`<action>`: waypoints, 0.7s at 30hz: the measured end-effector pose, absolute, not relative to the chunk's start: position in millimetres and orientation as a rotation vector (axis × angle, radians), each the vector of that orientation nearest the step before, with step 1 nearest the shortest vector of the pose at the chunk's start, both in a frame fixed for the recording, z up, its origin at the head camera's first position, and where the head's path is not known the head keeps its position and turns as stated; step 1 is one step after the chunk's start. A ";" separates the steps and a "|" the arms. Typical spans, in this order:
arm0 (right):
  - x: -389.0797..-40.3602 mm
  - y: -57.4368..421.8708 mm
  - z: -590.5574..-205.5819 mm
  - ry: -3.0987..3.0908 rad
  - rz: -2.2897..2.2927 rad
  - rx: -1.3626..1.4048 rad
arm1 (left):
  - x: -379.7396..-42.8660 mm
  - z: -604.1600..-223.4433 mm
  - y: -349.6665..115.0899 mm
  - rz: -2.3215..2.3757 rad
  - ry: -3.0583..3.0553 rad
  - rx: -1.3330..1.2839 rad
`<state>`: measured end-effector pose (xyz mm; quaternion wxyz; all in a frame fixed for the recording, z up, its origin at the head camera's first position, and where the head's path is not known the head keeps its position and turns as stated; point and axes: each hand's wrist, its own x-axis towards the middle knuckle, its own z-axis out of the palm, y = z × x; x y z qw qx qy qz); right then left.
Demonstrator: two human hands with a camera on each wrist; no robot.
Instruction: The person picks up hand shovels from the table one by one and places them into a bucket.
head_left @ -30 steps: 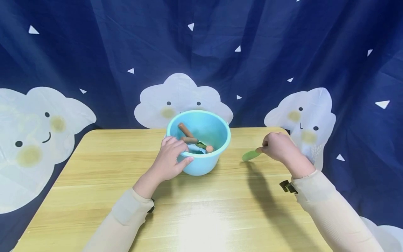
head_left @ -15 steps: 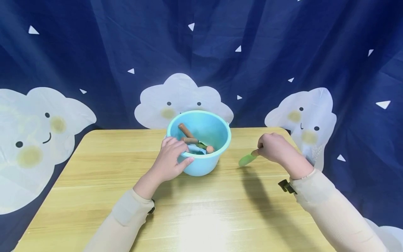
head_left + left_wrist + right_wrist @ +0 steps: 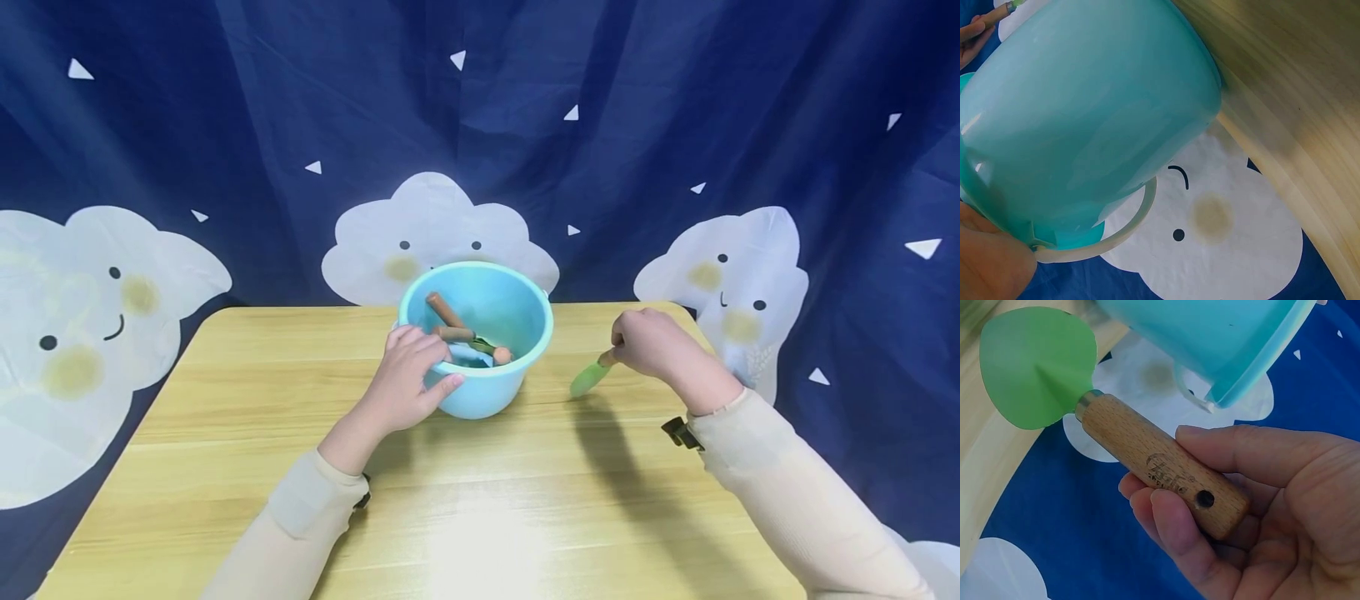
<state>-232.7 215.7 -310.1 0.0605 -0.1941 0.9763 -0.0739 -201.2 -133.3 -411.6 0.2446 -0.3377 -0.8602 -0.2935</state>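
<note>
A light blue bucket point(image 3: 480, 392) stands on the wooden table point(image 3: 247, 417), its side filling much of the left wrist view. My left hand point(image 3: 401, 379) grips the near left part of the rim, thumb outside and fingertips over the edge. Right of the bucket, my right hand point(image 3: 651, 346) holds a small garden trowel point(image 3: 1154, 459) by its wooden handle, between thumb and fingers. The trowel's green blade point(image 3: 588, 379) points down and left, low over the tabletop; whether it touches, I cannot tell. Inside the bucket lie wooden-handled tools point(image 3: 446, 310), their heads mostly hidden.
A pale bail handle point(image 3: 1094, 247) hangs from the bucket's side. Behind the table hangs a dark blue curtain point(image 3: 360, 100) printed with white clouds. The table's far edge runs just behind the bucket.
My right hand has shifted slightly left with the garden trowel, and the blade tilts more steeply downward. The left hand and bucket have stayed in place.
</note>
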 end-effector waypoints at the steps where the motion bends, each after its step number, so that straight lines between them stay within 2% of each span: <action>1: -233.4 215.4 -310.1 2.954 -0.222 -0.590 | -201.4 -411.9 -133.3 -0.801 -2.347 -0.922; 21: -239.2 212.8 -303.4 2.942 -0.211 -0.627 | -201.6 -410.5 -132.5 -0.796 -2.344 -0.931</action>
